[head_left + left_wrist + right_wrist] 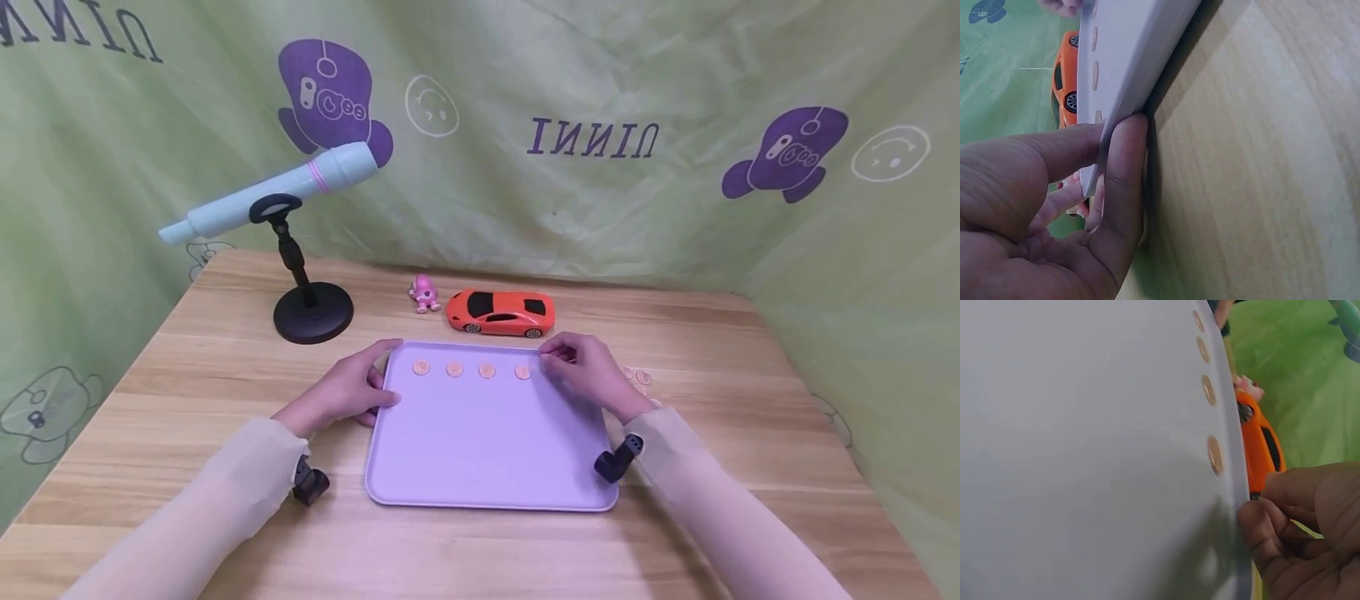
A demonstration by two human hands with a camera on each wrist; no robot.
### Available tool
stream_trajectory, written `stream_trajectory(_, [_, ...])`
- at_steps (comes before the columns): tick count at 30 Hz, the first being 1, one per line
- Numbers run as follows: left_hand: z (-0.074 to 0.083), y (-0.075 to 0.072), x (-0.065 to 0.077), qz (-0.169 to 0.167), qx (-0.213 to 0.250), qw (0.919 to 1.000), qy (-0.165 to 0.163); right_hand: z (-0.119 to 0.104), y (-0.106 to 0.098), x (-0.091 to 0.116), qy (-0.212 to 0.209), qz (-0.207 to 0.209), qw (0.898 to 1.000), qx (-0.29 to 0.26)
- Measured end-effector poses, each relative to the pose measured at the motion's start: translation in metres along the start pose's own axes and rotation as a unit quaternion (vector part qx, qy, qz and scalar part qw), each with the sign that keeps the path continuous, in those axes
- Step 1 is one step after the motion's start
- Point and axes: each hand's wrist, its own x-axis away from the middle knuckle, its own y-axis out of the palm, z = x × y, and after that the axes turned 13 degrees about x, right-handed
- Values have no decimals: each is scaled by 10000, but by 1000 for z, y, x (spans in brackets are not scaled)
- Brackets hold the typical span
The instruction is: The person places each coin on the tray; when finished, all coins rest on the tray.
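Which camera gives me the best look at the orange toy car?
The head view: the orange toy car shows whole there. The left wrist view shows only part beyond the tray; in the right wrist view, the tray and right hand hide part.

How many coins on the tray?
4, in a row along the far edge of the tray: leftmost coin, second, third, fourth nearest the right hand. That hand could hide another.

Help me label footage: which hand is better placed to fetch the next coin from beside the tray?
Probably the right hand: it lies nearer those coins, while the left hand grips the tray by its left edge.
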Motion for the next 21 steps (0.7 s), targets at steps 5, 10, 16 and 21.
stream_trajectory(5, [-1, 1, 0, -5, -26, 10000, 21, 26, -23, 10, 177, 447, 9988, 78])
stream_trajectory(10, [-1, 0, -2, -28, -32, 10000, 13, 56, -43, 27, 397, 810, 9952, 366])
stream_trajectory(16, [-3, -1, -1, -52, 2, 10000, 83, 88, -57, 42, 787, 508, 9922, 826])
stream_trajectory(21, [-3, -1, -1, -143, 73, 9998, 126, 103, -60, 49, 907, 280, 9887, 1159])
